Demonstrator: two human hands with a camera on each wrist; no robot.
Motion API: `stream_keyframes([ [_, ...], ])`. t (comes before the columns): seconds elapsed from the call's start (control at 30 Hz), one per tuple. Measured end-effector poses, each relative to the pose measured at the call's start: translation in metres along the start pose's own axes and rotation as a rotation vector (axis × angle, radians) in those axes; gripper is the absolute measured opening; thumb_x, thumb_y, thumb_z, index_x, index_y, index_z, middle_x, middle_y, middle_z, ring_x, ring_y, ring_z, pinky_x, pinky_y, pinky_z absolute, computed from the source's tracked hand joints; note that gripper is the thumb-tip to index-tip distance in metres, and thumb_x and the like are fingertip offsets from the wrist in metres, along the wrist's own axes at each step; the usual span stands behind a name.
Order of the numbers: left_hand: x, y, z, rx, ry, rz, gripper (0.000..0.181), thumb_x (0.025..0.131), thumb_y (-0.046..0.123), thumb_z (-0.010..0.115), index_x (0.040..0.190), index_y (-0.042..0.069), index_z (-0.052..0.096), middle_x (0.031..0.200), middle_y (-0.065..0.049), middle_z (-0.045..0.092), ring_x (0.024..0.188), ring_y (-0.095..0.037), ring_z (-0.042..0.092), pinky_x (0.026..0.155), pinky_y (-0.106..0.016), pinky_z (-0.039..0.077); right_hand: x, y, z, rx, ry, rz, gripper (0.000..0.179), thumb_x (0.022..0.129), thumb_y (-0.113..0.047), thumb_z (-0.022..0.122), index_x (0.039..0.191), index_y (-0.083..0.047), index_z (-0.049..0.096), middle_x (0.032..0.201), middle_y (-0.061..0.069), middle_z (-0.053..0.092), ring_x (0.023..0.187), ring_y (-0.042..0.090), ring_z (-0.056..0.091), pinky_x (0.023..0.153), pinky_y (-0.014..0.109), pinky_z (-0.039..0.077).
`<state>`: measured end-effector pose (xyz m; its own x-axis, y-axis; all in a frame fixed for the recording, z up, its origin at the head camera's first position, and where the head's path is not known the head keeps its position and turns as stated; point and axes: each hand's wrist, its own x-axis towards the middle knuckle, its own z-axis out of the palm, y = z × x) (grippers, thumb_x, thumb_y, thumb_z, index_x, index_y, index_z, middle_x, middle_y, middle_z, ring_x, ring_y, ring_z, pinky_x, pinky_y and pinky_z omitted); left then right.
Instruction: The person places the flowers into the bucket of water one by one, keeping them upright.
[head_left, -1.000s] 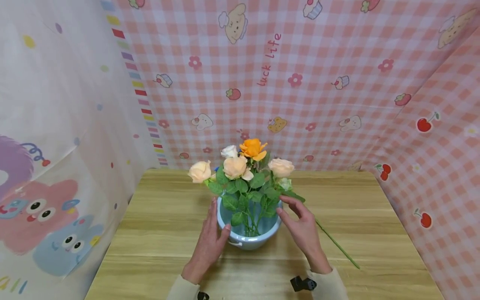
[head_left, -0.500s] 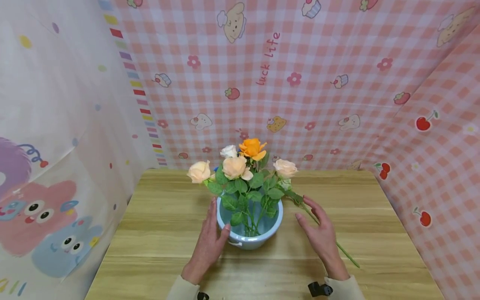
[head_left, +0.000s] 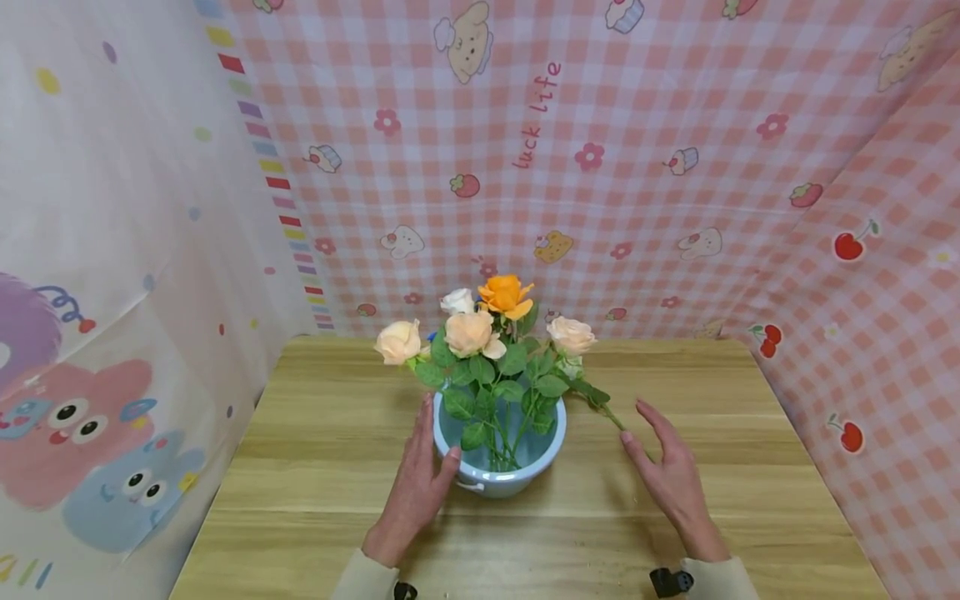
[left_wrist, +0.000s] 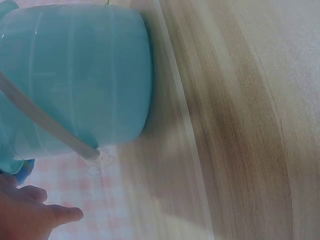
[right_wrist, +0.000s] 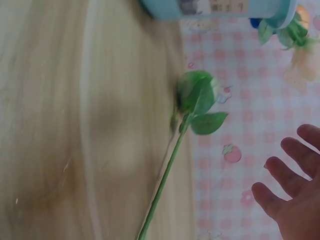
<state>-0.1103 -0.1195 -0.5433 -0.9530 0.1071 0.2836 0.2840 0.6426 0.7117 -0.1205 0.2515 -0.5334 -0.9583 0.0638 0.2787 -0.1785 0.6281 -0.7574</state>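
A light-blue bucket (head_left: 501,487) holds several upright flowers: an orange rose (head_left: 506,296), a white one (head_left: 457,301) and peach roses (head_left: 470,334). My left hand (head_left: 415,492) rests along the bucket's left side, fingers straight and thumb at the rim. Right of the bucket, my right hand (head_left: 672,482) hovers with spread fingers and holds nothing. Its thumb overlaps the stem of a loose green rose (right_wrist: 192,92) lying on the table. In the head view, the hand hides the stem's lower part.
The wooden table (head_left: 315,483) meets a pink checked cloth (head_left: 645,100) at the back and right. A white cartoon cloth (head_left: 150,275) hangs at the left. The bucket's handle (left_wrist: 50,120) hangs down its side.
My right hand has left the bucket's right rim and moved right, over the loose rose's stem. The rightmost peach rose has leaned a little outward. My left hand stays put.
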Motion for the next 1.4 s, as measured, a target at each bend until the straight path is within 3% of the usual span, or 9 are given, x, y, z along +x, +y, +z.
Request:
stream_keyframes([
  [0.4, 0.000, 0.001, 0.000, -0.008, -0.011, -0.017, 0.082, 0.105, 0.031, 0.051, 0.168, 0.013, 0.001, 0.174, -0.005, 0.002, 0.158, -0.034, 0.013, 0.122, -0.060, 0.019, 0.000, 0.031, -0.004, -0.147, -0.007, -0.072, 0.052, 0.100, -0.025, 0.069, 0.142, 0.002, 0.056, 0.146, 0.027, 0.054, 0.132, 0.051, 0.050, 0.103, 0.070, 0.041],
  [0.87, 0.000, 0.001, -0.001, -0.001, -0.013, -0.014, 0.080, 0.107, 0.041, 0.046, 0.168, 0.015, 0.001, 0.174, -0.004, 0.001, 0.158, -0.034, 0.012, 0.122, -0.062, 0.019, 0.006, 0.057, -0.012, -0.183, -0.088, 0.007, 0.047, 0.100, -0.028, 0.070, 0.134, 0.003, 0.063, 0.134, 0.030, 0.062, 0.122, 0.051, 0.058, 0.098, 0.066, 0.048],
  [1.17, -0.001, 0.001, -0.001, -0.005, -0.011, -0.012, 0.082, 0.106, 0.032, 0.051, 0.168, 0.015, 0.001, 0.174, -0.005, 0.002, 0.157, -0.036, 0.013, 0.122, -0.062, 0.019, 0.006, 0.069, -0.014, -0.123, -0.211, 0.149, 0.045, 0.101, -0.020, 0.069, 0.136, 0.007, 0.060, 0.133, 0.031, 0.063, 0.115, 0.047, 0.066, 0.096, 0.061, 0.054],
  [1.4, -0.001, 0.000, -0.001, -0.010, -0.009, -0.007, 0.083, 0.105, 0.028, 0.053, 0.168, 0.014, 0.001, 0.174, -0.005, 0.002, 0.157, -0.036, 0.013, 0.122, -0.062, 0.019, 0.008, 0.077, -0.010, -0.148, -0.213, 0.116, 0.038, 0.096, -0.010, 0.073, 0.127, 0.010, 0.065, 0.112, 0.024, 0.073, 0.099, 0.039, 0.072, 0.087, 0.055, 0.058],
])
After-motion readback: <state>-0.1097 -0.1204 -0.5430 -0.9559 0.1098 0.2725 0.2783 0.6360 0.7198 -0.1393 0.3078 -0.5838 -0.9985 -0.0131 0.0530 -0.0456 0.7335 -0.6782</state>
